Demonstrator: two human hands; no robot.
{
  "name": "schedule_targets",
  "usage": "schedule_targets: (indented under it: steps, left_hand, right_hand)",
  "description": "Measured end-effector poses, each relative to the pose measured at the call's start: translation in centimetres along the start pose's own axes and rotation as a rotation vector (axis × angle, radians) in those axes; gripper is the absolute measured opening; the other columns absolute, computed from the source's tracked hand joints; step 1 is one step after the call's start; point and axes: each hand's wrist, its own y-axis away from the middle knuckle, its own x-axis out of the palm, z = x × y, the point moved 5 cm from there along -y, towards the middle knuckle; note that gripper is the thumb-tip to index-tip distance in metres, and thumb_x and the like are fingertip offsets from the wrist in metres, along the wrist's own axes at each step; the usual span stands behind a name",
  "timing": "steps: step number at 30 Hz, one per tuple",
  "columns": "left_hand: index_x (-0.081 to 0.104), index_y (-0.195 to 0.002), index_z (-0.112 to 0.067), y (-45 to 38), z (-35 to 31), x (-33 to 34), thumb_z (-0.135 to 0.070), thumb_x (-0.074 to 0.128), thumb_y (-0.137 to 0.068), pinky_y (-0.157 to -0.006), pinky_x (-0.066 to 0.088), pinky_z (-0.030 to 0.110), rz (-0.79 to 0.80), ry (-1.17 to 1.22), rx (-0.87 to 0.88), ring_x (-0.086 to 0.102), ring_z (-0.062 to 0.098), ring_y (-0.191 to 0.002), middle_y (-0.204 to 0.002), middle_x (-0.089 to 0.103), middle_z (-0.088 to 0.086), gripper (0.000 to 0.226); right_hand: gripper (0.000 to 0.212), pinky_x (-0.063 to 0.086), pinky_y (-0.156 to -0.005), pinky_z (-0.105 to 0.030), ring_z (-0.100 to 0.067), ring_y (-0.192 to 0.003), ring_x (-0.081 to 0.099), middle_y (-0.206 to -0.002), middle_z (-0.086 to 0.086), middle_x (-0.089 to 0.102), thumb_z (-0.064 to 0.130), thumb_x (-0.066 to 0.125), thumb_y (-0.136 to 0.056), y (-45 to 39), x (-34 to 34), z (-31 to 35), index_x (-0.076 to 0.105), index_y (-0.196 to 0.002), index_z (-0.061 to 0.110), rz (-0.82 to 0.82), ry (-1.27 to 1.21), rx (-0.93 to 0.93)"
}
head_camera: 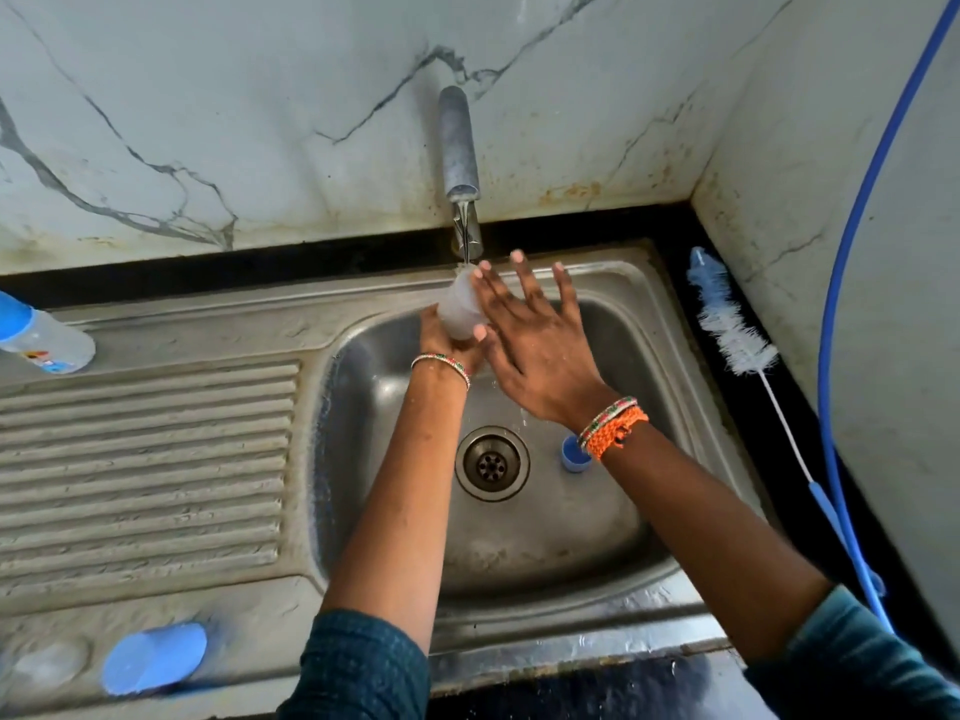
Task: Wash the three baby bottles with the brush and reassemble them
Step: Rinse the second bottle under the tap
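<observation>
Left hand (451, 341) has its grip curled round the base of an open bottle (460, 305), mouth tilted up to the stream from the tap (459, 142); right hand (530, 339) is spread flat, fingers straight, against the bottle's side and pinching nothing. Both sit at the 12 o'clock edge of the sink (670, 356). A blue ring (575, 453) lies in the basin at 3 o'clock of the drain (492, 463). The brush (737, 335) lies idle on the dark surface (680, 262) at 3 o'clock, well apart from the hands. A capped second bottle (44, 337) lies at 9 o'clock on the drainboard; a blue cap (154, 658) lies at 7 o'clock beside something clear and blurred. Judged step: rinsing or filling this bottle under running water. Next move likely calls for the right hand to reach the brush, or the ring if scrubbing is done; wet plastic may slip.
</observation>
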Motion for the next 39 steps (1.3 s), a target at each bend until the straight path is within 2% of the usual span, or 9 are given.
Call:
schedule_targets:
  steps: [5, 9, 13, 16, 19, 27, 31, 34, 39]
  left_hand:
    - [0.052, -0.085, -0.011, 0.8, 0.0, -0.6, -0.031, 0.028, -0.101, -0.080, 0.049, 0.028, 0.031, -0.063, 0.086, 0.060, 0.016, -0.071, -0.065, 0.066, 0.005, 0.035]
    - [0.055, -0.082, -0.004, -0.7, -0.9, -0.3, -0.030, 0.038, -0.095, -0.048, 0.052, 0.025, -0.001, 0.060, -0.027, 0.063, 0.026, -0.053, -0.054, 0.064, 0.013, 0.034]
    - [0.053, -0.082, -0.006, -0.8, -1.3, 0.1, -0.034, 0.035, -0.097, -0.045, 0.050, 0.022, 0.013, -0.031, 0.021, 0.060, 0.022, -0.062, -0.052, 0.064, 0.011, 0.036]
    - [0.055, -0.087, -0.008, -1.6, -2.8, -0.5, -0.039, 0.043, -0.092, -0.050, 0.053, 0.024, 0.018, -0.111, 0.108, 0.064, 0.021, -0.058, -0.065, 0.066, 0.009, 0.034]
    - [0.059, -0.105, -0.007, -1.8, -2.9, 0.6, -0.058, 0.039, -0.093, -0.071, 0.055, 0.030, 0.086, -0.376, 0.218, 0.067, 0.022, -0.086, -0.095, 0.069, 0.012, 0.056]
    - [0.063, -0.083, -0.025, -0.9, -3.4, 0.5, -0.065, 0.003, -0.090, -0.092, 0.050, 0.041, 0.096, -0.780, 0.532, 0.065, 0.028, -0.096, -0.093, 0.070, 0.009, 0.073]
    - [0.061, -0.088, -0.020, 0.3, -4.4, 1.2, -0.042, 0.004, -0.101, -0.074, 0.043, 0.015, 0.069, -0.806, 0.694, 0.059, 0.011, -0.086, -0.091, 0.063, -0.002, 0.062]
    - [0.060, -0.084, -0.013, -0.3, -5.5, 1.5, -0.050, 0.007, -0.097, -0.066, 0.039, 0.022, 0.067, -0.900, 0.802, 0.059, 0.015, -0.077, -0.083, 0.064, 0.005, 0.066]
    - [0.068, -0.087, -0.001, -1.2, -4.3, 1.7, -0.062, 0.030, -0.089, -0.072, 0.049, 0.033, 0.212, -1.041, 0.866, 0.065, 0.022, -0.079, -0.085, 0.070, 0.017, 0.072]
  right_hand:
    - [0.060, -0.003, -0.117, -0.052, -0.023, -0.148, 0.010, -0.157, -0.003, 0.025, 0.041, 0.018, -0.098, -0.2, -0.2, 1.4, 0.023, -0.151, 0.012, 0.062, 0.016, -0.151]
    - [0.059, -0.004, -0.116, -0.052, -0.025, -0.148, 0.011, -0.156, -0.002, 0.027, 0.039, 0.017, -0.098, -0.4, -0.4, -0.9, 0.023, -0.151, 0.014, 0.051, 0.061, -0.097]
    - [0.062, -0.003, -0.118, -0.049, -0.022, -0.148, 0.008, -0.158, -0.004, 0.020, 0.040, 0.016, -0.097, -1.8, -0.5, 1.1, 0.020, -0.151, 0.011, 0.058, -0.061, -0.082]
    - [0.061, 0.003, -0.120, -0.042, -0.016, -0.148, 0.002, -0.160, -0.007, 0.007, 0.036, 0.023, -0.100, 0.3, 0.6, 0.5, 0.008, -0.153, 0.009, 0.123, -0.161, -0.100]
    - [0.070, 0.006, -0.121, -0.039, -0.019, -0.148, -0.002, -0.160, -0.010, -0.003, 0.024, 0.038, -0.095, 0.0, 0.6, -1.0, 0.000, -0.152, 0.008, 0.138, -0.239, 0.030]
    - [0.095, 0.036, -0.109, -0.038, -0.025, -0.142, 0.027, -0.158, -0.011, 0.019, 0.009, 0.063, -0.082, -3.1, 1.5, 0.2, -0.001, -0.152, 0.008, 0.233, -0.686, 0.189]
    - [0.097, 0.053, -0.089, -0.046, -0.029, -0.130, 0.046, -0.151, -0.009, 0.035, 0.013, 0.064, -0.077, -4.2, 1.2, 0.8, 0.005, -0.153, 0.018, 0.146, -0.663, 0.147]
    - [0.077, 0.056, -0.074, -0.044, -0.027, -0.112, 0.058, -0.151, -0.004, 0.035, 0.016, 0.060, -0.083, -2.6, 0.3, 1.0, 0.022, -0.150, 0.024, 0.093, -0.486, 0.062]
    - [0.046, 0.035, -0.107, -0.050, -0.032, -0.141, 0.025, -0.149, -0.010, 0.036, 0.042, 0.059, -0.081, -4.0, -1.2, -1.4, 0.056, -0.124, 0.026, 0.236, -0.271, 0.202]
